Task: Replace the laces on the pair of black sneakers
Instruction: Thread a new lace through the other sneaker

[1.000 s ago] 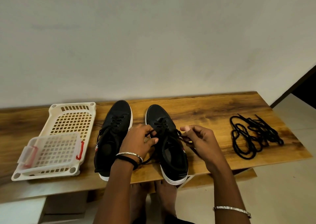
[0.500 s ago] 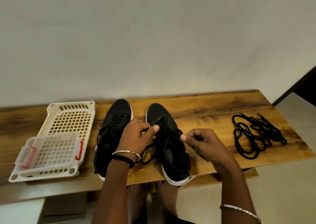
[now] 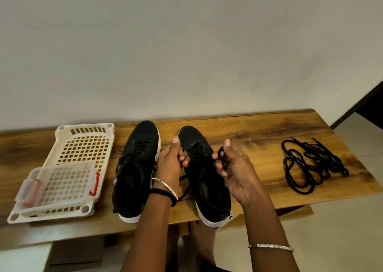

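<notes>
Right shoe (image 3: pixel 209 195) between grips, toe away. Left grip (image 3: pixel 169 166) curled on lace (image 3: pixel 219 150); right grip (image 3: pixel 234 168) pinches its loop, nearer spare laces (image 3: pixel 310 162).

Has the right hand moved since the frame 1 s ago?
Yes. The right hand has lifted and turned. Its raised thumb now sits closer to the toe of the sneaker it works on, and it is pinching the lace.

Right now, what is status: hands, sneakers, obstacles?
Left hand, right hand both gripping lace of right sneaker. Left sneaker laced. Spare laces apart, nothing in the way.
</notes>
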`<action>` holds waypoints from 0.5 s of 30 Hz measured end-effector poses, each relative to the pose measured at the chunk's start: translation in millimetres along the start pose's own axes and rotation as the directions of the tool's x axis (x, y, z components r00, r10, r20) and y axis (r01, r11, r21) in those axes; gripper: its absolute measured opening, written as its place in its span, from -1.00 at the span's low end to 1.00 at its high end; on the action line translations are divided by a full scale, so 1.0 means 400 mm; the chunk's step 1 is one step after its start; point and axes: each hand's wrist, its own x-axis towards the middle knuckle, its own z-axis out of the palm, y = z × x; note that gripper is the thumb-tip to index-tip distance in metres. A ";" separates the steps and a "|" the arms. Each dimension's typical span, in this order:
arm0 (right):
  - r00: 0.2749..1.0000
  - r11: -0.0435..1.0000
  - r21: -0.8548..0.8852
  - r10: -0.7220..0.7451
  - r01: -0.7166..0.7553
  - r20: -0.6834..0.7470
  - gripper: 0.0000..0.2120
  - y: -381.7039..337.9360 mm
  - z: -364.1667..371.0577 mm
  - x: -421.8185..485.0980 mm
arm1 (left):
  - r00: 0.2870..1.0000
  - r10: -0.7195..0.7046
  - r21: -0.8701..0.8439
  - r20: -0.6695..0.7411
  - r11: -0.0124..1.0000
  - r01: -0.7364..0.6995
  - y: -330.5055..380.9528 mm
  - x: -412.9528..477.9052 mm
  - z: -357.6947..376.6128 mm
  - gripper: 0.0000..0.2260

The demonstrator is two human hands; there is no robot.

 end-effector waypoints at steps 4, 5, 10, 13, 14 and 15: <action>0.999 1.000 -0.016 -0.004 0.004 -0.052 -0.69 0.013 0.002 0.003 | 0.993 0.120 0.196 -0.009 0.974 -0.116 -0.023 0.010 0.007 -0.64; 0.998 1.000 -0.013 -0.012 0.011 -0.062 -0.69 0.016 0.003 0.004 | 0.990 0.144 0.226 0.002 0.964 -0.141 -0.023 0.013 0.007 -0.64; 0.993 0.999 0.044 0.032 -0.027 -0.111 -0.70 0.026 0.010 0.010 | 0.972 0.232 0.312 0.034 0.922 -0.231 -0.028 0.020 0.004 -0.63; 0.990 0.998 -0.061 -0.030 0.022 -0.140 -0.70 0.026 0.011 0.007 | 0.966 0.240 0.340 0.099 0.904 -0.260 -0.023 0.020 -0.008 -0.61; 0.987 0.987 -0.148 -0.086 0.065 -0.136 -0.71 0.023 0.009 0.000 | 0.967 0.221 0.339 0.127 0.906 -0.252 -0.018 0.018 -0.016 -0.60; 0.982 0.965 -0.238 -0.145 0.113 -0.118 -0.73 0.018 0.006 -0.008 | 0.970 0.196 0.346 0.145 0.908 -0.236 -0.012 0.016 -0.027 -0.57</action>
